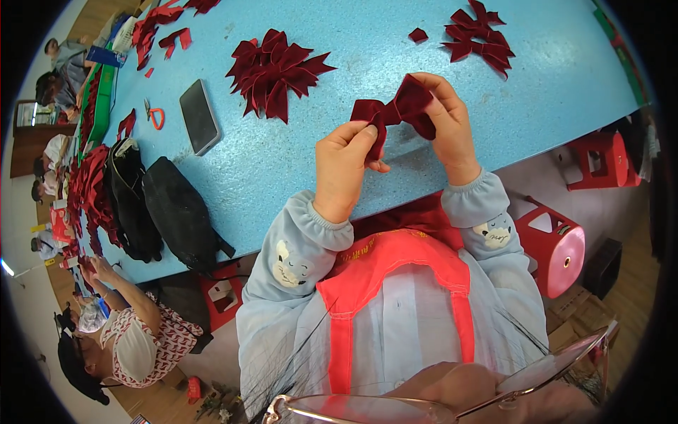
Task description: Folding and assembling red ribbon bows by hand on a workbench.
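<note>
A dark red velvet bow is stretched between my two hands, above the near edge of the blue table. My left hand pinches its left loop between thumb and fingers. On the other side, my right hand grips the right loop, with the thumb in front and fingers behind. The bow's knot shows between the hands. Beyond them, a heap of similar dark red bows lies on the table. Another pile of bows sits at the far right, beside a small red velvet piece.
On the blue table lie a phone, orange-handled snips and black bags. A green tray and red velvet pieces line the left. A co-worker sits at left. Red stools stand at right.
</note>
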Demonstrator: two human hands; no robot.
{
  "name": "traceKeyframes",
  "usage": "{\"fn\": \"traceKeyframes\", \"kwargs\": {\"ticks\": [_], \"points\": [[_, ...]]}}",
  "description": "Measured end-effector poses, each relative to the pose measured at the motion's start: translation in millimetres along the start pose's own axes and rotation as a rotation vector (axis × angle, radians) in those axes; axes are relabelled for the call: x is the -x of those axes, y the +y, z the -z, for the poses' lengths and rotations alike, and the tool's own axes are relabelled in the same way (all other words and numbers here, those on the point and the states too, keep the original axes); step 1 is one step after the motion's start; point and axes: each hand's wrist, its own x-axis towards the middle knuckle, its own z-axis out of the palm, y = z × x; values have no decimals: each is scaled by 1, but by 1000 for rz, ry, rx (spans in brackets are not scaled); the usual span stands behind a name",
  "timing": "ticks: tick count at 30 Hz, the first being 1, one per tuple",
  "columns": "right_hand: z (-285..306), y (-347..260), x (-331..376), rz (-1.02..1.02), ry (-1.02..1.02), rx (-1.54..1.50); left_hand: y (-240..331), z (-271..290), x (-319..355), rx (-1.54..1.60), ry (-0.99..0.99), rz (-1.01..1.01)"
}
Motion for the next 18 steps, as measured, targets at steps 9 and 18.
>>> {"fn": "traceKeyframes", "kwargs": {"ticks": [9,18], "points": [[-8,-5,4,120,-14,-83,5,2,-2,137,-5,108],[-2,7,10,-46,-78,187,10,7,18,-716,-170,-86]]}}
